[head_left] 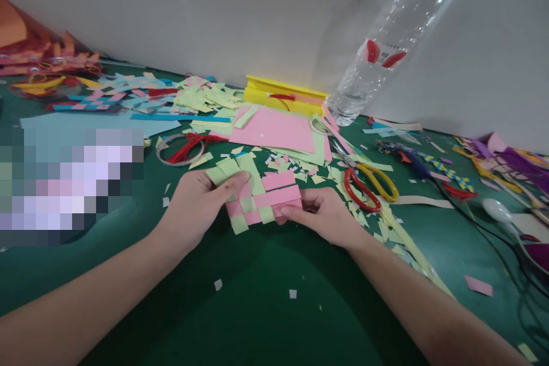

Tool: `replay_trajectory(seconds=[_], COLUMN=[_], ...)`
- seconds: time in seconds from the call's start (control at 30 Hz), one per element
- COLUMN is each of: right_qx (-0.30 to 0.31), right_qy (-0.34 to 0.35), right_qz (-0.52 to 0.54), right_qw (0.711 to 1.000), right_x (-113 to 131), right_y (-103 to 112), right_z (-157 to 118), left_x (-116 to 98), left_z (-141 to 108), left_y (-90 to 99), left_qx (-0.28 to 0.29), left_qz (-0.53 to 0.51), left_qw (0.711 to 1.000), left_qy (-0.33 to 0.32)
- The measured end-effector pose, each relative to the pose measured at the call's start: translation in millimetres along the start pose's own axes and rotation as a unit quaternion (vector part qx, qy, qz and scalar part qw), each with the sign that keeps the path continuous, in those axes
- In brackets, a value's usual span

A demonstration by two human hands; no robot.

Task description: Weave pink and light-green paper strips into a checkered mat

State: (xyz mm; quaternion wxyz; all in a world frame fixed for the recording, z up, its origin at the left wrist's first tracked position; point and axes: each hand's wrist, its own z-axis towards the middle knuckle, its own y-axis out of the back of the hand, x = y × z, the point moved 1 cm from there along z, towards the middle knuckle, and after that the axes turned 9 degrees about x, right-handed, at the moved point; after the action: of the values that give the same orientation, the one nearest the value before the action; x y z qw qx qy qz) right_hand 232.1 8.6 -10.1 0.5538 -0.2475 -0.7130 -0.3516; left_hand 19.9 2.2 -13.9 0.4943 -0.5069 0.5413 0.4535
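A woven piece of pink and pale green paper strips (257, 201) is held up between my two hands, just above the green table. My left hand (201, 197) pinches its left side, the thumb lying on top of the green strips. At the right edge, my right hand (328, 214) grips the pink strips between thumb and fingers. The weave has a checkered pattern at its lower left. A dark gap shows between two pink strips at its upper right. Some fingers of both hands are hidden behind the paper.
Scissors (364, 183) with red and yellow handles lie right of the hands. Pink paper sheets (274, 128), a yellow folded piece (285, 94) and a clear plastic bottle (377, 63) stand along the wall. Red tassel threads (189, 147), paper scraps and a white spoon (497, 210) are scattered around.
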Motion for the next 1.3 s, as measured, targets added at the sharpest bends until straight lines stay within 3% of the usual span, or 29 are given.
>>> replay_trajectory(seconds=[0.2,0.63,0.8,0.97,1.1,1.2,1.3], right_qx=[-0.018,-0.004,-0.043,-0.057,-0.086,-0.155,-0.182], right_qy=[0.006,-0.001,0.057,0.080,0.089,0.108,0.110], right_qz=[0.006,-0.008,0.002,-0.055,-0.103,-0.122,-0.141], right_qw=[1.000,1.000,0.997,0.994,0.987,0.974,0.967], right_x=[0,0,-2,-1,1,4,5], right_y=[-1,1,1,-4,-6,-1,5], right_z=[0,0,-1,-2,-3,-3,-2], left_x=[-2,0,-4,-12,-15,-12,-10], left_z=[-1,1,-3,-10,-12,-10,-8], left_y=[0.7,1.8,0.5,-3.3,-7.3,-6.8,-4.7], left_qx=[-0.010,0.007,0.021,0.049,0.088,0.094,0.107], left_qz=[0.047,0.018,0.101,0.254,0.220,0.176,0.217], left_qw=[0.999,1.000,0.995,0.964,0.967,0.973,0.963], left_qy=[0.020,-0.004,-0.018,-0.067,-0.093,-0.116,-0.117])
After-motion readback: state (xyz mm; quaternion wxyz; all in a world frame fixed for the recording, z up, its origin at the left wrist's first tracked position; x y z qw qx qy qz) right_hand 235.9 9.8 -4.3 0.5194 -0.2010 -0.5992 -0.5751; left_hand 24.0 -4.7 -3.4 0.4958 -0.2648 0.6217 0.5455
